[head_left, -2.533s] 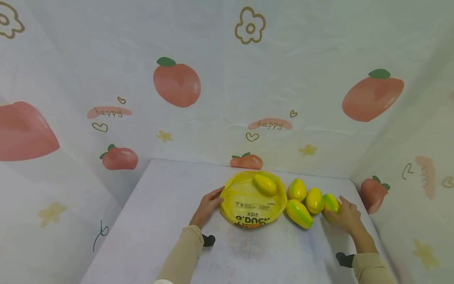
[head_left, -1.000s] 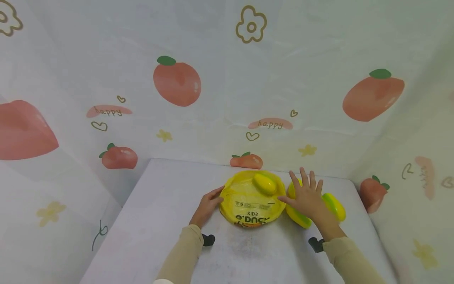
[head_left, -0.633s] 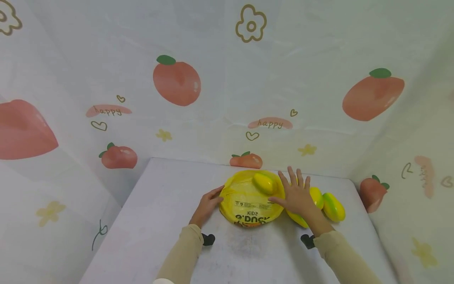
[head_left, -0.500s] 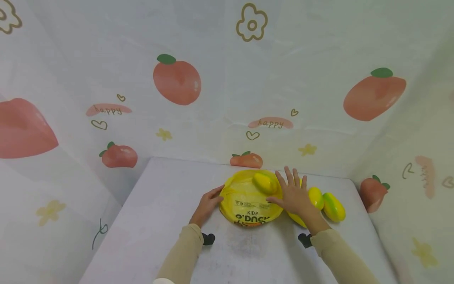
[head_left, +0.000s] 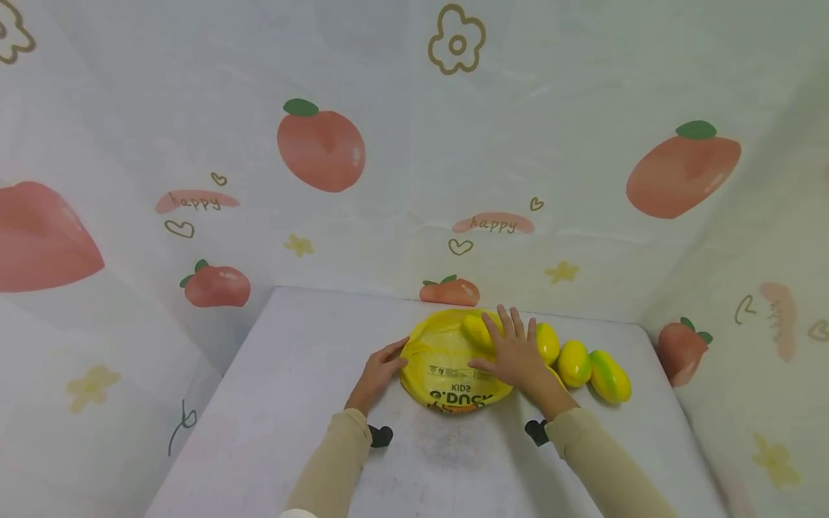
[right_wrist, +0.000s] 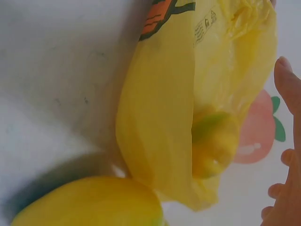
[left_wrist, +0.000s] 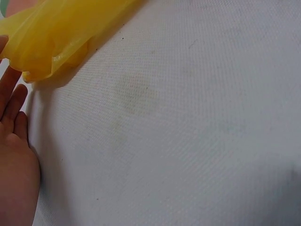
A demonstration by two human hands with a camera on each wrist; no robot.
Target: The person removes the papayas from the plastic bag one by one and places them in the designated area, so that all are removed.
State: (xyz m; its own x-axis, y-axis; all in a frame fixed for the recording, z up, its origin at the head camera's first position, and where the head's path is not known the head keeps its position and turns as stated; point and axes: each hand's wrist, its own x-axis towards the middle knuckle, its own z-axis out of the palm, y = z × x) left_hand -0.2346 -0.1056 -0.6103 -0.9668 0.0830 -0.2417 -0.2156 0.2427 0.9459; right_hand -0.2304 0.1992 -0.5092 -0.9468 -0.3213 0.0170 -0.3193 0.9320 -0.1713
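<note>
A yellow plastic bag (head_left: 453, 352) printed "G.DUCK KIDS" lies with its mouth spread on the white table. One yellow-green, mango-like fruit (head_left: 475, 330) sits inside it, partly covered by fingers in the head view. My left hand (head_left: 374, 378) holds the bag's left rim, fingers mostly straight; in the left wrist view the bag edge is at its fingertips. My right hand (head_left: 518, 357) is spread flat over the bag's right side, holding nothing. To its right lie more such fruits (head_left: 573, 363), one of them mostly hidden under the hand and wrist.
The table (head_left: 285, 403) stretches left and toward the front. A white printed cloth (head_left: 388, 244) hangs behind and at both sides, close to the table's edges. Black pieces (head_left: 381, 437) are worn at both wrists.
My right hand has let go of the far-right fruit and moved left with fingers spread, over the other fruits to the bag. My left hand stays at the bag's rim.
</note>
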